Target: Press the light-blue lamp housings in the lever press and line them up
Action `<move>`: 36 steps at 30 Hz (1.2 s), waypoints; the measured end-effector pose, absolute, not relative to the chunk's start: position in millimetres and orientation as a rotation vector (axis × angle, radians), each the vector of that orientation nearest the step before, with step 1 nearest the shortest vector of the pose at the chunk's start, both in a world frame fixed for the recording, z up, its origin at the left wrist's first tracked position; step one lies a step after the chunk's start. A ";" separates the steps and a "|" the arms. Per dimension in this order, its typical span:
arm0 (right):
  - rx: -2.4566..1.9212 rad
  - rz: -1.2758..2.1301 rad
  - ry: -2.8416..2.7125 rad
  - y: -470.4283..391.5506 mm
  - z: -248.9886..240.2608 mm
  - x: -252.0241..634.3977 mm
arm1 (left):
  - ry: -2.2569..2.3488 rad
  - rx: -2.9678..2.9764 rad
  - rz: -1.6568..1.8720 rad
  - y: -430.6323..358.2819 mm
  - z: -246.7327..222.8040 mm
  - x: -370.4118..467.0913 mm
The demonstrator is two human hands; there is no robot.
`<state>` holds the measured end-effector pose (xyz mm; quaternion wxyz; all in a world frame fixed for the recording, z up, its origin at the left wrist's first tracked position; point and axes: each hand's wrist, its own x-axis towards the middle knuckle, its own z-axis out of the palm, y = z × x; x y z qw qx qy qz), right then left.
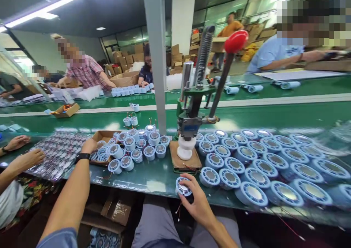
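My right hand (196, 198) is closed round a light-blue round part (183, 187) with a silver centre, at the table's front edge; thin wires hang below it. My left hand (90, 145), with a dark band at the wrist, reaches into a cardboard box (102, 163) of blue rings (102, 153); its fingertips are hidden among them. Between my hands and further back stands a hand press (190, 125) with a red knob (236, 41) and a white pad (184, 148) over a brown base plate (175, 160). Blue round parts (129, 143) are piled right of the box.
Rows of blue round parts (255, 176) cover the table's right side. At the left, a co-worker's hands (34, 157) are near a sheet of small metallic parts (59, 149). A grey post (157, 57) rises behind the table. Other people work across the green belt (260, 114).
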<state>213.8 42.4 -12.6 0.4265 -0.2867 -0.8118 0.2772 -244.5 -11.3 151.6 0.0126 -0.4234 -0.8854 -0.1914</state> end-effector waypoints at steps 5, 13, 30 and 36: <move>-0.736 0.764 -2.080 48.5 -7.6 243.3 | -2.393 -1.181 -0.853 -11.0 136.9 -172.6; -0.727 0.809 -2.066 50.0 -2.6 247.1 | -2.133 -2.270 -0.799 -23.0 22.0 8.1; -0.921 0.822 -1.876 35.3 -14.8 199.8 | -2.294 -2.204 -1.229 -12.3 26.3 26.8; -0.916 0.776 -1.820 36.5 -30.1 179.8 | -2.258 -2.209 -1.153 -10.4 37.4 48.8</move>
